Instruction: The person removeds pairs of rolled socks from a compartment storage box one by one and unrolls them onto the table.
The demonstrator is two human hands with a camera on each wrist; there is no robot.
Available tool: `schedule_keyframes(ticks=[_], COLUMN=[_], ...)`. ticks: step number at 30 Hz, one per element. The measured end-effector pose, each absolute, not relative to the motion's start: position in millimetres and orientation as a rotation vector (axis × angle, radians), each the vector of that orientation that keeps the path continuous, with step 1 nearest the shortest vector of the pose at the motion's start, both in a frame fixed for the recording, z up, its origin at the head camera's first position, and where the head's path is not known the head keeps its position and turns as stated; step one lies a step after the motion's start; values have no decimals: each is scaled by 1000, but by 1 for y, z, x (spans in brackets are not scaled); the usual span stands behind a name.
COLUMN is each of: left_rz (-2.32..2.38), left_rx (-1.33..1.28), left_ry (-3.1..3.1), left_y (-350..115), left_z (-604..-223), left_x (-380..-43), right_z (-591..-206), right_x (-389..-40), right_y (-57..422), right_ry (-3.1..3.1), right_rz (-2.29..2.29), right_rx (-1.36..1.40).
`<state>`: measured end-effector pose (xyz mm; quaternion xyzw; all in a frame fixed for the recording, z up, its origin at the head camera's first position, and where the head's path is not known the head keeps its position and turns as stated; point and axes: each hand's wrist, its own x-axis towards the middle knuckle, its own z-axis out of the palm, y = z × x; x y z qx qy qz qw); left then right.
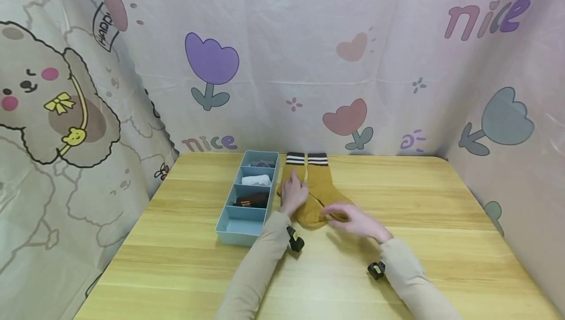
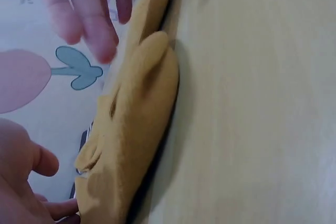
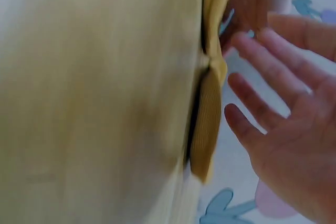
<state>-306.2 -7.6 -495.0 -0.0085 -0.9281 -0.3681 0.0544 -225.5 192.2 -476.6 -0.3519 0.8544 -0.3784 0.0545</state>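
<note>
Two mustard-yellow socks lie side by side on the table, their dark cuffs with white stripes pointing to the back wall. My left hand (image 1: pixel 295 193) is over the leg of the left sock (image 1: pixel 311 214) and covers part of it. In the left wrist view its fingertips touch the sock fabric (image 2: pixel 131 114), with the thumb held apart. Near the foot of the right sock (image 1: pixel 321 178) is my right hand (image 1: pixel 353 219), palm down. Its fingers (image 3: pixel 273 66) are spread and slightly bent in the right wrist view, with nothing between them.
Just left of the socks stands a blue-grey divided box (image 1: pixel 222 236). Its compartments hold a dark brown item (image 1: pixel 253 200), a white folded item (image 1: pixel 256 180) and a greyish item (image 1: pixel 262 163). A printed curtain (image 1: pixel 282 89) hangs behind the wooden table (image 1: pixel 176 261).
</note>
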Motion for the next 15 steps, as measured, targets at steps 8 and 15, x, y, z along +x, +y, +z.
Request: schedule_keyframes(ticks=[8, 15], left_rz=[-1268, -1279], left_rx=[80, 107], left_ry=[-2800, -2799], left_y=[-11, -15], left_z=[-494, -494], left_x=[-305, -309], right_z=[-482, -478], right_x=[-222, -223], right_y=[180, 187], right_ry=[2588, 2596], right_rz=[-962, -965], right_rx=[-1151, -1042])
